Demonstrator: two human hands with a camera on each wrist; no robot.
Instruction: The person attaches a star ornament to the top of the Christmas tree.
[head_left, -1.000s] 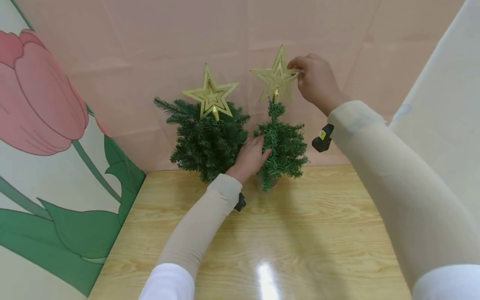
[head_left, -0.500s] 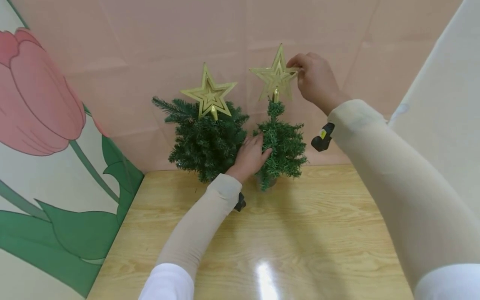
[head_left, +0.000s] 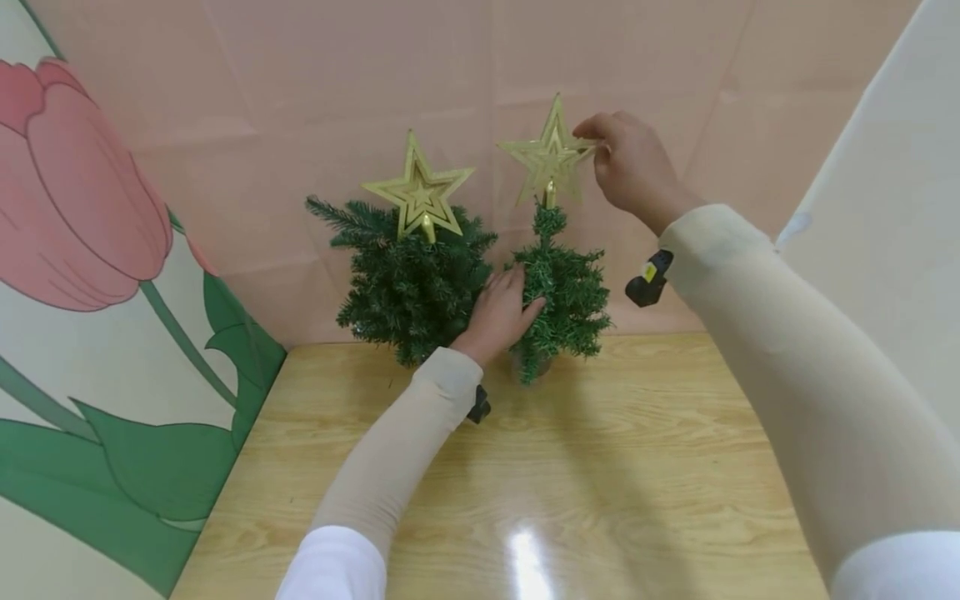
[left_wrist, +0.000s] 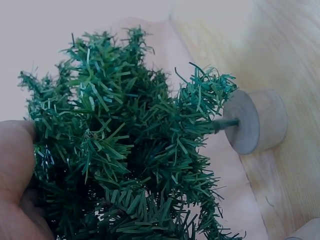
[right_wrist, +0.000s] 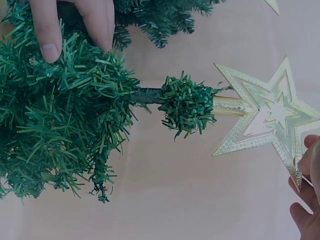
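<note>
My right hand [head_left: 633, 167] pinches the right point of a gold star topper [head_left: 553, 154]. In the right wrist view the star's tube [right_wrist: 230, 106] meets the leafy tip [right_wrist: 187, 106] of a small artificial Christmas tree [head_left: 573, 292]. My left hand [head_left: 498, 312] holds that tree's branches from the left, with the thumb in front; its fingertips are partly hidden among the needles. The left wrist view shows the tree's round wooden base [left_wrist: 242, 125] below a thin stem.
To the left stands a fuller, darker Christmas tree [head_left: 420, 292], topped by another gold star [head_left: 422, 193]. Both trees are on a wood-grain table [head_left: 600, 467]. Behind them hangs a pink cloth [head_left: 262, 167], and a tulip-print panel [head_left: 90, 192] borders the left side.
Almost nothing differs: the view has shifted slightly, and the right star with my right hand sits a touch lower in it. Both hands keep their places.
</note>
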